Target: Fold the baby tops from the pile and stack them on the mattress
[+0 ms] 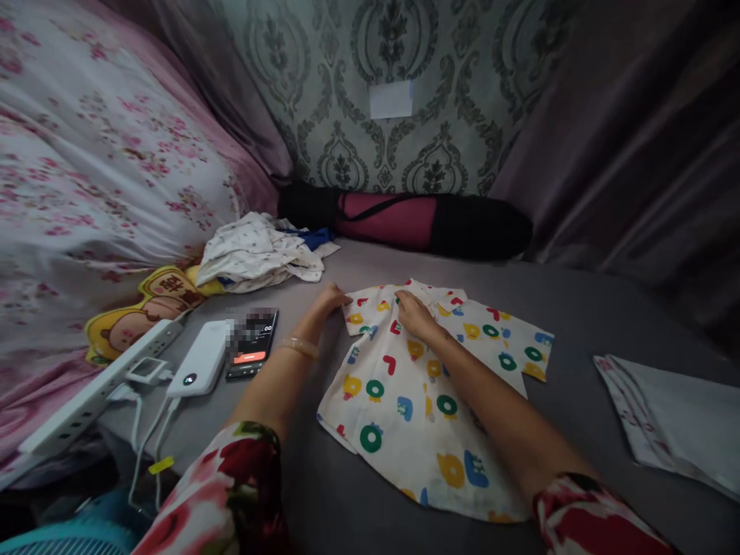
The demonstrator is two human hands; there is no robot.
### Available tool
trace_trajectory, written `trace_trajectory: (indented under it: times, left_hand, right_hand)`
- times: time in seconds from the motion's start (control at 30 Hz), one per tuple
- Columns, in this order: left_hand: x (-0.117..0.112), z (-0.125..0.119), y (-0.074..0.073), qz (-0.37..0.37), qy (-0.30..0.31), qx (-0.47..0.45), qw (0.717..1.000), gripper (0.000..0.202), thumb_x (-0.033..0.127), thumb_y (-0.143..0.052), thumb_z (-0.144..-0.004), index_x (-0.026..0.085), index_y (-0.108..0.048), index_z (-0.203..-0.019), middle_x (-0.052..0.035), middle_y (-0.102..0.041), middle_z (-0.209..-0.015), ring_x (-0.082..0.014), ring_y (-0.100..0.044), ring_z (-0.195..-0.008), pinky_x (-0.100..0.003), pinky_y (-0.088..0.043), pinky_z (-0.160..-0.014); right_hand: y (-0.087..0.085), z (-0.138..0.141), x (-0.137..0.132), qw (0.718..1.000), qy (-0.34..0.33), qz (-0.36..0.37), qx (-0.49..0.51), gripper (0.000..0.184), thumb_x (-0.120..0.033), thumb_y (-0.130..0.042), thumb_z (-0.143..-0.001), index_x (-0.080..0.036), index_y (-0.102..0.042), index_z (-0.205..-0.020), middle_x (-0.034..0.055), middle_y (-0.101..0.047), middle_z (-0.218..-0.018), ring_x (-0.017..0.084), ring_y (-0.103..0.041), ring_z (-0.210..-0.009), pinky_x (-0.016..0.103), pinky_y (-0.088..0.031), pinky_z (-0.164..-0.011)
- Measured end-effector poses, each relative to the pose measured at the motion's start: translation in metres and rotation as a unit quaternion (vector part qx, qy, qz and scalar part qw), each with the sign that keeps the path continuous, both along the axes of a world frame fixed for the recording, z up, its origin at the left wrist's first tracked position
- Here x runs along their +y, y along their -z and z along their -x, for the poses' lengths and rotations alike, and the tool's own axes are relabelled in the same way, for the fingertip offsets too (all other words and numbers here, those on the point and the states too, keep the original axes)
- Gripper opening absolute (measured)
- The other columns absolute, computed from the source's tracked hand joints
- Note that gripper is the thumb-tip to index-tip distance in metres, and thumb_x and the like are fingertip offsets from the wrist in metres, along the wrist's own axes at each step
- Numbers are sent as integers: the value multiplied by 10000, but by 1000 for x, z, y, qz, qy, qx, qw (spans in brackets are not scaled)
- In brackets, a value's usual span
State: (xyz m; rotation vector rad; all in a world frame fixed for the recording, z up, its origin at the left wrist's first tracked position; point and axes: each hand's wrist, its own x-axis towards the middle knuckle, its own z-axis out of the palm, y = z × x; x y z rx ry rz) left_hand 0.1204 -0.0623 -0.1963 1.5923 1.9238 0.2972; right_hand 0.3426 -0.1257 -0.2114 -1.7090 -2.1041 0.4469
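Note:
A small white short-sleeved shirt [398, 408] printed with coloured letters and animals lies spread on the grey bed surface, its collar toward the back wall. At its left sleeve, my left hand [334, 297] pinches the sleeve's edge; the fingertips are partly hidden. My right hand [413, 314] rests near the collar with its fingers bent together on the fabric, gripping a bit of it. The right forearm crosses above the shirt's right half and covers part of it. The right sleeve lies flat, away from both hands.
Left stand a phone [252, 343], a white power bank [200, 359] with cables and a power strip [104, 385]. Behind them lie a yellow cushion [132, 316] and crumpled clothes [263, 250]. A black-and-maroon bag [393, 222] lines the wall. Folded white cloth [676, 416] lies right.

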Motion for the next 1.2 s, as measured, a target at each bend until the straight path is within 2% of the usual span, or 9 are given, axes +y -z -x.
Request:
trace_trajectory:
  times: [0.1, 0.2, 0.33, 0.43, 0.63, 0.8, 0.97, 1.07, 1.2]
  left_hand:
    - [2, -3, -6, 6, 0, -6, 1000, 80, 157, -663, -672, 146, -597, -715, 15, -556, -549, -137, -556, -590, -208, -385, -532]
    - [4, -8, -13, -32, 2, -25, 999, 83, 166, -587, -751, 142, -596, -829, -1, -605, -675, -125, -567, -646, -195, -398, -557]
    - [8, -16, -14, -194, 3, -8, 981, 202, 159, -477, -848, 135, -544, -1038, -62, -647, -904, -158, -608, -817, -231, -453, -685]
    - [8, -19, -5, -268, 52, 50, 961, 288, 143, -403, -902, 143, -459, -1185, -96, -645, -1003, -191, -616, -930, -280, -464, -793]
    - [0, -15, 21, -207, 137, 211, 946, 331, 67, -379, -887, 158, -432, -1200, -143, -590, -1150, -207, -636, -951, -287, -472, -777]
    - [-2, -16, 31, -188, 129, 233, 945, 309, 70, -428, -877, 150, -445, -1175, -162, -555, -1157, -221, -644, -954, -293, -476, -774]
    - [-10, -24, 17, -172, 101, 283, 938, 344, 85, -475, -840, 104, -468, -1184, -198, -522, -1200, -256, -618, -1006, -309, -468, -815]
    - [-20, -38, 0, -226, 106, 296, 922, 278, 95, -437, -855, 80, -531, -1116, -211, -536, -1184, -290, -567, -1084, -360, -447, -881]
    - [-27, -76, -11, -258, 240, 177, 919, 293, 131, -415, -900, 147, -560, -1154, -150, -614, -1124, -245, -576, -1089, -353, -437, -933]
  right_hand:
    - [10, 10, 11, 1000, 7, -15, -9, 507, -32, -341, -843, -64, -505, -1322, 157, -513, -1374, 197, -421, -1304, 291, -312, -1090]
    - [18, 17, 20, 999, 14, -28, -23, 504, -35, -333, -835, -48, -503, -1310, 169, -520, -1350, 205, -421, -1291, 304, -308, -1091]
    - [28, 26, 22, 998, 41, -31, -48, 486, -166, -293, -932, -21, -438, -1372, 196, -437, -1438, 247, -347, -1354, 356, -247, -1123]
    - [32, 34, 16, 995, 79, -25, -59, 557, -321, -263, -982, -37, -335, -1455, 191, -302, -1532, 278, -224, -1424, 394, -176, -1145]
    - [28, 44, 4, 991, 76, -18, -108, 648, -521, -289, -969, -177, -257, -1517, 150, -188, -1584, 316, -134, -1448, 445, -88, -1141]
    - [25, 44, 4, 990, 68, 3, -122, 636, -551, -281, -960, -229, -295, -1508, 123, -197, -1587, 338, -114, -1448, 458, -61, -1137]
    - [19, 45, 7, 991, 63, 44, -105, 633, -543, -299, -952, -236, -305, -1505, 108, -180, -1594, 338, -71, -1454, 482, -30, -1141]
    - [9, 36, 11, 993, 31, 96, -63, 635, -534, -287, -953, -234, -280, -1513, 106, -165, -1598, 320, -73, -1461, 475, -60, -1150]
    - [-3, 4, 12, 997, 38, 56, -26, 601, -413, -201, -985, -117, -286, -1502, 139, -216, -1579, 246, -148, -1458, 379, -128, -1162]
